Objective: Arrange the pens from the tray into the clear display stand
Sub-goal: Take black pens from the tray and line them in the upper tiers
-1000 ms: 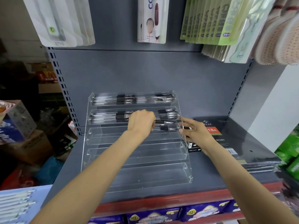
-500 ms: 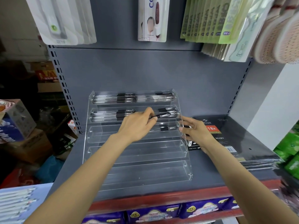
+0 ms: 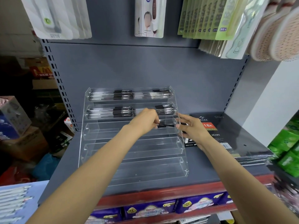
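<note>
A clear tiered display stand point(image 3: 103, 141) sits on the grey shelf. Its top two tiers hold rows of black-and-clear pens point(image 3: 123, 96), and the lower tiers look bare. My left hand point(image 3: 145, 122) reaches over the third tier near its right end and pinches a black pen point(image 3: 167, 125) lying level there. My right hand point(image 3: 192, 130) rests against the outside of the stand's right wall with relaxed fingers near the pen's tip. A light tray with several pens point(image 3: 13, 202) shows at the lower left corner.
Black diary notebooks point(image 3: 229, 131) are stacked right of the stand. Packaged goods point(image 3: 148, 16) hang above from the back panel. Green packs point(image 3: 289, 147) sit at the far right, purple boxes point(image 3: 150, 210) under the red shelf edge, and cardboard boxes point(image 3: 24, 141) to the left.
My left hand has brought a pen down from the second tier to the third tier's right end. My right hand has stayed at the stand's right wall.
</note>
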Demonstrator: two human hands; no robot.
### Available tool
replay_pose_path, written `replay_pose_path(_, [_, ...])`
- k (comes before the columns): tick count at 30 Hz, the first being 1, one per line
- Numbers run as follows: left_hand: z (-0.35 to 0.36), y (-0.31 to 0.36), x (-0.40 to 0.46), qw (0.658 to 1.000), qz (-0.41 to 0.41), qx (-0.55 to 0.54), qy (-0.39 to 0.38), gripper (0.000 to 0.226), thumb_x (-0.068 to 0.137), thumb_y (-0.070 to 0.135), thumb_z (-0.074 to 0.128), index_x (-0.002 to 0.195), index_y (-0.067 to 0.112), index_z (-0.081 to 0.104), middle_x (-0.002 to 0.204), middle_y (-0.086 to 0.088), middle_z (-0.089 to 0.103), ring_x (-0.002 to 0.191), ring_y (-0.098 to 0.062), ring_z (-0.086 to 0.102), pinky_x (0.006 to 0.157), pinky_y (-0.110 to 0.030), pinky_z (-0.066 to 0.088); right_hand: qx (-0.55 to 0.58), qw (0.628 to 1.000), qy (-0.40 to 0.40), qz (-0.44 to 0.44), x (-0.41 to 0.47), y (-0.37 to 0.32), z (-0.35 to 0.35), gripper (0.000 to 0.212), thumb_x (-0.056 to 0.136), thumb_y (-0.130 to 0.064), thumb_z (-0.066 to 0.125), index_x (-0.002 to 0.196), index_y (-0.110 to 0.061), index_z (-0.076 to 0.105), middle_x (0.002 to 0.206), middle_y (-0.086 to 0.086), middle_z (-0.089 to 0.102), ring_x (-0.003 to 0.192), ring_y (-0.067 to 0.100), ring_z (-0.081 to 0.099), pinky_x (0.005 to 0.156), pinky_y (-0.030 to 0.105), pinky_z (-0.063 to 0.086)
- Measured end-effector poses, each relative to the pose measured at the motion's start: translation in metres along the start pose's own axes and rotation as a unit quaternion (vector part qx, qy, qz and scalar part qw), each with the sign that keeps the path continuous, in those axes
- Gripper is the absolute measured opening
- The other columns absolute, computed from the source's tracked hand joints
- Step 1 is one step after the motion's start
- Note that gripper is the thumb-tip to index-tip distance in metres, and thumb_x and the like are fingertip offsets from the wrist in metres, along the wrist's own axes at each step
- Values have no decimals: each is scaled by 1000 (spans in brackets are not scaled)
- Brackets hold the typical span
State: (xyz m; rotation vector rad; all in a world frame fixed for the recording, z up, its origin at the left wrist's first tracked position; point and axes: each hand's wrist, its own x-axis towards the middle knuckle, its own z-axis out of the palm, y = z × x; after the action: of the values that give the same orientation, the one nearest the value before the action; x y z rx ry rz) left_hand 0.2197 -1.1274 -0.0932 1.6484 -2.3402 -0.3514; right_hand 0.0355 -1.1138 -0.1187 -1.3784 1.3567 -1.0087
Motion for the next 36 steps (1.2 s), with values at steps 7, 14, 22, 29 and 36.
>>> replay_pose_path(7, [3,-1,2,996,-13,83,18,22,86,6,62,103,16,72,107,-5,70,96,-25,64,84,-39,53,7,1000,-7,-1,0,0,-1,52,90,-1,57,137,-22,47,131,4,54,115,22,56,96,40,49])
replay_pose_path(14, [0,3,4,989,1,145,20,19,88,31,63,98,18,72,99,-5,70,91,-26,64,74,-33,50,14,1000,-12,-2,1,2,-3,53,89,-1,57,137,-22,46,132,5,53,110,19,58,95,40,50])
replay_pose_path(22, [-6,11,12,966,29,255,-14,12,82,20,70,94,16,70,99,-6,67,89,-28,64,67,-31,44,15,1000,-20,-9,4,3,-5,53,89,-1,58,135,-25,48,132,4,53,111,19,58,97,46,49])
replay_pose_path(29, [-2,7,11,979,4,206,4,15,85,22,67,99,17,70,102,-6,68,93,-26,63,72,-31,45,8,999,-34,-21,2,3,-8,53,90,-2,57,137,-26,46,132,2,52,110,17,57,92,38,51])
replay_pose_path(36, [3,6,-24,986,-32,31,162,24,93,20,54,116,20,63,112,0,66,100,-18,61,86,-36,51,-197,961,89,-173,-7,-2,10,48,89,-10,59,135,-18,48,131,5,51,118,18,51,102,27,39])
